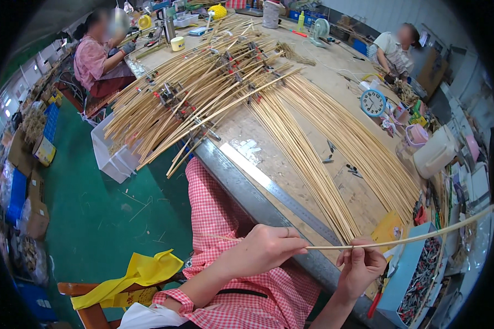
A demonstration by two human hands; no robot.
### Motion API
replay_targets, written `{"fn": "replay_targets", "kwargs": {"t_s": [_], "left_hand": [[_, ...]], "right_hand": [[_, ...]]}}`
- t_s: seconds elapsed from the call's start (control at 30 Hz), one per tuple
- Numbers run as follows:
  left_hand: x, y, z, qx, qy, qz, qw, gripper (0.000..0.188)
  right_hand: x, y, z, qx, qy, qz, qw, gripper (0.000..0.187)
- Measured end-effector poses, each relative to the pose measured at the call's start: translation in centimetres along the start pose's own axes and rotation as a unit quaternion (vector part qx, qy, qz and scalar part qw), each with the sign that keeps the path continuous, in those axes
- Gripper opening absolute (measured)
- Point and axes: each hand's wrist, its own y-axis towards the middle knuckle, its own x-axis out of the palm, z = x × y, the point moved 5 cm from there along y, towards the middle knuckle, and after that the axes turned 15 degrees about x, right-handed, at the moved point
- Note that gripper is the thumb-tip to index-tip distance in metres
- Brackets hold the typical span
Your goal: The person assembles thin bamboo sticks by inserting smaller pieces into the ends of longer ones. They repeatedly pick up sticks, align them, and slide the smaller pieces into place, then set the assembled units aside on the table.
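A long, thin bamboo strip (400, 242) lies across both of my hands, its right part curving upward toward the right. My left hand (273, 248) is closed on it near the table's front edge, fingers pinched together. Farther right, my right hand (363, 266) pinches the same strip between thumb and fingers. Just beyond my hands, the near ends of a row of loose bamboo strips (307, 164) rest on the table. A steel ruler (291, 203) lies along the table's front edge, close to my left hand.
Clamped bamboo strips (197, 93) overhang the table at left; a second row (357, 145) lies right. A blue box (420, 268) of small clips stands near my right hand. White pieces (247, 149), a round clock (373, 102) and a fan (319, 32) are on the table. Two people sit beyond.
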Motion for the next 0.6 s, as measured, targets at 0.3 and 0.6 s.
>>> {"fn": "replay_targets", "kwargs": {"t_s": [0.3,0.6], "left_hand": [[0.9,0.2,-0.2,-0.001,-0.054,0.025,0.998,0.022],[0.4,0.6,1.2,0.025,-0.057,0.055,0.997,0.022]], "right_hand": [[1.0,-0.9,2.2,0.064,-0.02,0.014,0.998,0.004],[2.5,-1.5,0.4,0.037,-0.015,-0.024,0.999,0.006]]}}
